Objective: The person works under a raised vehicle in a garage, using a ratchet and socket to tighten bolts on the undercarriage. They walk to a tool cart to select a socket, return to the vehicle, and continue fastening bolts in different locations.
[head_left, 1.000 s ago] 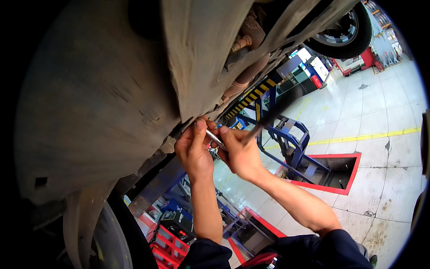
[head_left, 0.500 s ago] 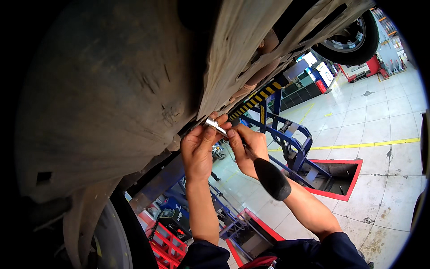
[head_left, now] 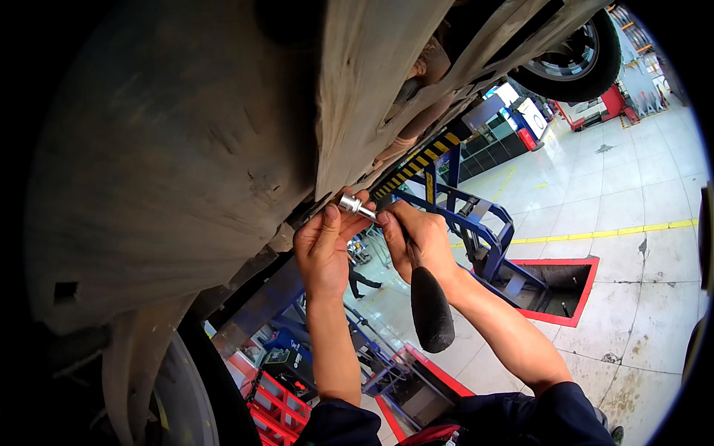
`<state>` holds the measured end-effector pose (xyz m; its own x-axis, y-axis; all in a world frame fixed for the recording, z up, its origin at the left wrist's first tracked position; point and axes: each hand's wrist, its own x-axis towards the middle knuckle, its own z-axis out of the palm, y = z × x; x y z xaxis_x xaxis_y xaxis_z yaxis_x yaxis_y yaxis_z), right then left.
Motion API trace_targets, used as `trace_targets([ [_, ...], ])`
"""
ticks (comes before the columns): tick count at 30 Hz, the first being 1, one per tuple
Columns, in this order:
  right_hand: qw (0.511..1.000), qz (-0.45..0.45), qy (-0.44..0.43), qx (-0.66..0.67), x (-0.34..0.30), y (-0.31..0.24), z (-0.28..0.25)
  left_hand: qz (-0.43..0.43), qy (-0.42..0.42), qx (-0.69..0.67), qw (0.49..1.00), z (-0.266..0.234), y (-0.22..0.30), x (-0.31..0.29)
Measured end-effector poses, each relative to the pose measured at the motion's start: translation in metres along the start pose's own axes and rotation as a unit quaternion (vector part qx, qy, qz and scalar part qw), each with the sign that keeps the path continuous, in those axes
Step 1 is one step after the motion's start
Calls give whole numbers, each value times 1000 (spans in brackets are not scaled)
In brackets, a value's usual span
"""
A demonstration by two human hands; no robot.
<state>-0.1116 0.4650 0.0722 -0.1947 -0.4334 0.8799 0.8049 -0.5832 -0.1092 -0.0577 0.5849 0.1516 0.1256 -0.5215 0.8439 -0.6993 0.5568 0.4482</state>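
Left hand (head_left: 323, 249) pinches the silver socket (head_left: 349, 204) against the car's underside (head_left: 186, 163); right hand (head_left: 416, 238) closes its grip on the black-handled ratchet (head_left: 431, 308).

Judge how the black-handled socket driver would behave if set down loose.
The socket driver looks rigid, a metal shaft ending in a silver socket. Its rounded black handle would probably roll. It seems handle-heavy, hanging below the right hand.
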Motion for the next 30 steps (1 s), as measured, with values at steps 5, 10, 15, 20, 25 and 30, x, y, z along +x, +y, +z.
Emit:
trace_targets([
  [5, 999, 29, -21, -26, -4, 6, -11, 3, 20, 41, 999, 3, -3, 0],
  [10, 997, 73, -31, 21, -3, 3, -9, 36, 23, 80, 996, -1, 0, 1],
  [15, 993, 100, -48, -27, -14, -9, -41, 42, 6, 70, 997, 15, -11, -7],
  [20, 984, 164, -51, 47, -90, 1, -83, -81, -64, 62, 993, 19, -36, -62],
  [25, 971, 202, -47, -119, -180, -60, -133, -234, -53, -68, 968, 66, -53, -159],
  [30, 735, 386, -223, -511, -255, -32, -175, -623, -5, -277, 732, 115, -232, -251],
])
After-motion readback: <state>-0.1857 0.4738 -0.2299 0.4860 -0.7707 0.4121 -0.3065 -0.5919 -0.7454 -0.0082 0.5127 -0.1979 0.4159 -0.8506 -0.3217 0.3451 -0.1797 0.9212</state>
